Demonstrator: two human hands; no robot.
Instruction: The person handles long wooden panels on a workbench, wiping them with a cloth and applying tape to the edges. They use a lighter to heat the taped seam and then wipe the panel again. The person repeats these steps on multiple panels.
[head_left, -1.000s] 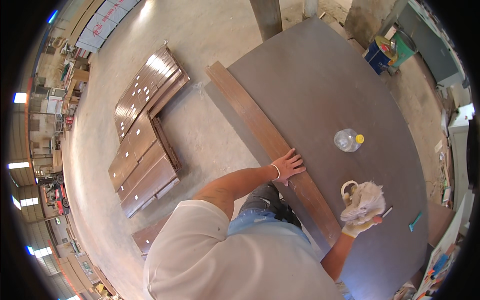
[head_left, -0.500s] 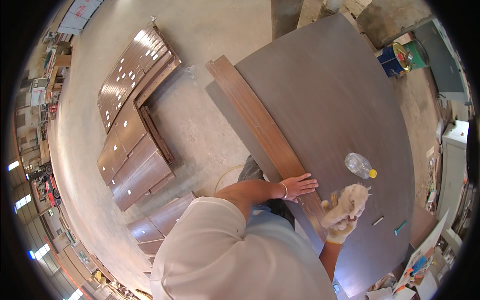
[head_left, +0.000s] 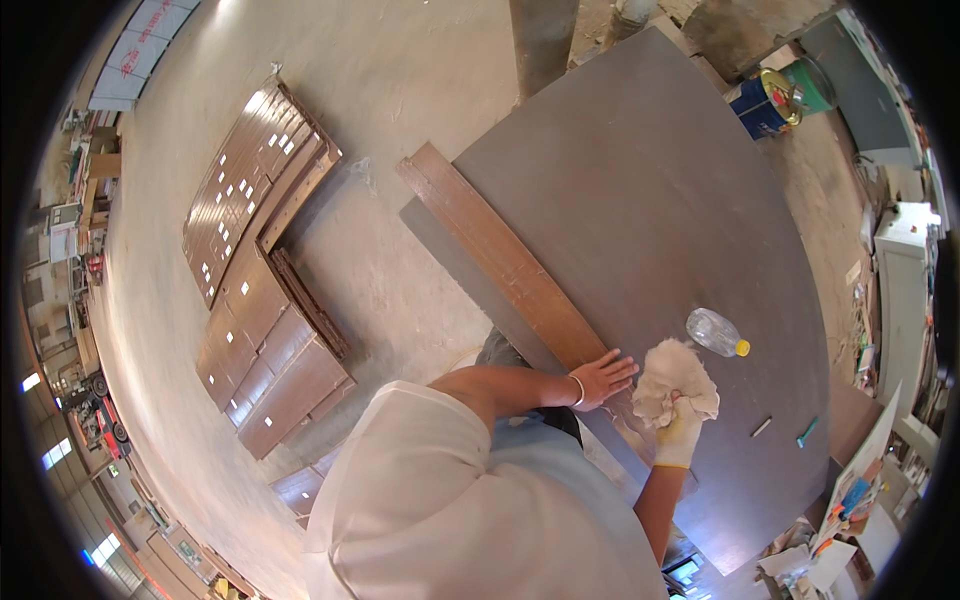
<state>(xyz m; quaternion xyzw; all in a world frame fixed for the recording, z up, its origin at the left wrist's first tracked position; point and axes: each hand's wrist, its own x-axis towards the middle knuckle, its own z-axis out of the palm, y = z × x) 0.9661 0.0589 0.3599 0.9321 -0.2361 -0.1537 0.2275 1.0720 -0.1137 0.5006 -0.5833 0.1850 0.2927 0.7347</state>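
A long brown wooden board point(head_left: 510, 265) with a moulded profile lies slantwise along the near left side of a large dark tabletop point(head_left: 640, 180). My left hand point(head_left: 605, 379) rests flat on the board toward its near end, fingers spread. In a pale work glove, my right hand point(head_left: 682, 425) is closed on a wad of fluffy off-white cloth point(head_left: 672, 380), just right of the board. The cloth hides part of the glove's fingers. A clear plastic bottle point(head_left: 712, 331) with a yellow cap lies on its side beyond the cloth.
A small pale stick point(head_left: 761, 427) and a teal-handled tool point(head_left: 807, 432) lie at the tabletop's right. Paint cans point(head_left: 768, 103) stand past its far right edge. Stacks of brown panels point(head_left: 265, 340) with white labels sit on the floor to the left.
My right hand has turned the cloth over, so it now sits above the glove with its fluffy side spread out. The left hand stays on the board. The view has shifted slightly.
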